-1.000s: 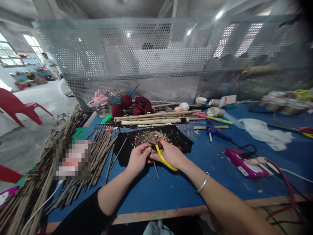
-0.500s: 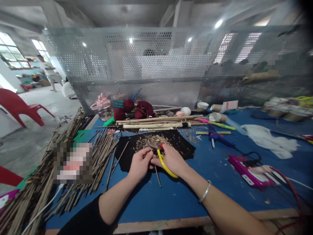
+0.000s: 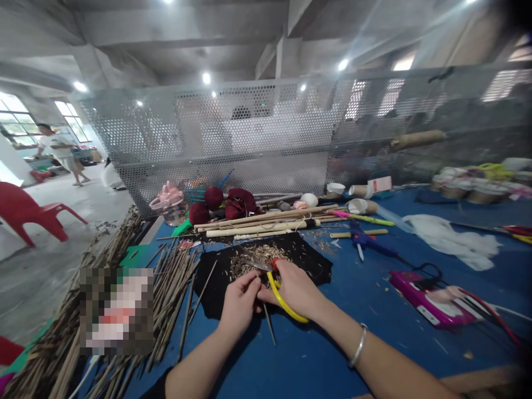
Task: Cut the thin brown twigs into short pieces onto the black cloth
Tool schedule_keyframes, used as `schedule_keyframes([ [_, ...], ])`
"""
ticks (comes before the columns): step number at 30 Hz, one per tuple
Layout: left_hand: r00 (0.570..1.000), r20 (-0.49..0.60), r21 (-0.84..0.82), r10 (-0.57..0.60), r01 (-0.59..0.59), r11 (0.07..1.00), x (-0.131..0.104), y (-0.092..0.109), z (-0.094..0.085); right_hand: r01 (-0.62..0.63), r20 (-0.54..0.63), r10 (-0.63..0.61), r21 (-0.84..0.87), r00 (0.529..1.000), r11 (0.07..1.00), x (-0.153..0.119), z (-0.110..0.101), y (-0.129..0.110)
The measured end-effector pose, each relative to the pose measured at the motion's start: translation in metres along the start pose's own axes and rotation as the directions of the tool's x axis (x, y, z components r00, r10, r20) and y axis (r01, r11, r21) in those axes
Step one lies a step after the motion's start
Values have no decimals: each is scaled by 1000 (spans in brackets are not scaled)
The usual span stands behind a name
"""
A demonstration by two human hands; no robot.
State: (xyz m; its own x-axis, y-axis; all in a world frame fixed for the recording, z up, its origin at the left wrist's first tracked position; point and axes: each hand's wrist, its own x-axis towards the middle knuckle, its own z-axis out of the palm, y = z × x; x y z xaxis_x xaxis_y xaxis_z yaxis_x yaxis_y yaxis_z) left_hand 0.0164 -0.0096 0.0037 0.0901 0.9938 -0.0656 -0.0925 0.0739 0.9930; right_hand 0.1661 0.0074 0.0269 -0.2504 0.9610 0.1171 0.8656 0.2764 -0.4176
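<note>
My right hand (image 3: pixel 298 289) is closed round scissors (image 3: pixel 286 306) with yellow-coated handles and a touch of red near the pivot. Their metal blades point up and left, over a heap of short plant cuttings (image 3: pixel 272 252) on a black cloth (image 3: pixel 210 302). Close against it, my left hand (image 3: pixel 238 302) pinches a thin brown stick (image 3: pixel 269 326), whose lower end slants down toward me over the blue table. The fingers hide where the stick passes between the two hands. Left of the cloth lie many similar dry sticks (image 3: pixel 172 296).
A thick bundle of branches (image 3: pixel 54 343) lines the left edge, with a blurred-out item on top. Behind the cloth are pale rods (image 3: pixel 257 228) and dark red balls (image 3: pixel 214 197). At right are a blue glue gun (image 3: pixel 369 241), a magenta power strip (image 3: pixel 428 299) and white plastic (image 3: pixel 453 238).
My view has tilted upward, so the table and hands appear lower. Both hands keep nearly the same grip on the scissors and stick. The distant person has shifted stance.
</note>
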Motion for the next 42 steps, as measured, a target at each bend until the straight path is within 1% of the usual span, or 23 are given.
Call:
schedule_keyframes([
  [3,1000,1,16,5,-5,1000,0,1,-1,2,0,-2,-13,1000,1000,0,1,1],
  [8,1000,-14,32,2,-2,999,2,0,-2,-78,81,79,-7,994,997,1,3,-1],
  [13,1000,-7,9,-14,14,1000,3,-1,-4,-116,105,122,-61,987,991,3,4,1],
  [18,999,-6,-40,-53,53,998,4,-3,-4,-143,121,150,-64,981,988,3,5,2],
  [24,997,-8,-85,-83,82,993,5,-4,-4,-142,151,153,-77,977,987,6,8,5],
  [30,999,-10,-143,-47,45,989,5,-3,-4,-107,95,121,-143,988,984,4,2,5],
  [34,999,43,-123,-7,13,992,6,-6,-6,-100,116,109,-77,987,992,0,-2,1],
  [38,997,80,-126,-10,20,992,5,-5,-5,-106,119,113,-65,986,992,0,-1,-1],
  [40,998,66,-152,-24,34,988,4,-4,-3,-115,107,122,-77,987,990,1,1,-1],
  [42,998,17,-178,-55,57,982,4,-3,-2,-120,97,127,-81,987,989,2,4,-1],
])
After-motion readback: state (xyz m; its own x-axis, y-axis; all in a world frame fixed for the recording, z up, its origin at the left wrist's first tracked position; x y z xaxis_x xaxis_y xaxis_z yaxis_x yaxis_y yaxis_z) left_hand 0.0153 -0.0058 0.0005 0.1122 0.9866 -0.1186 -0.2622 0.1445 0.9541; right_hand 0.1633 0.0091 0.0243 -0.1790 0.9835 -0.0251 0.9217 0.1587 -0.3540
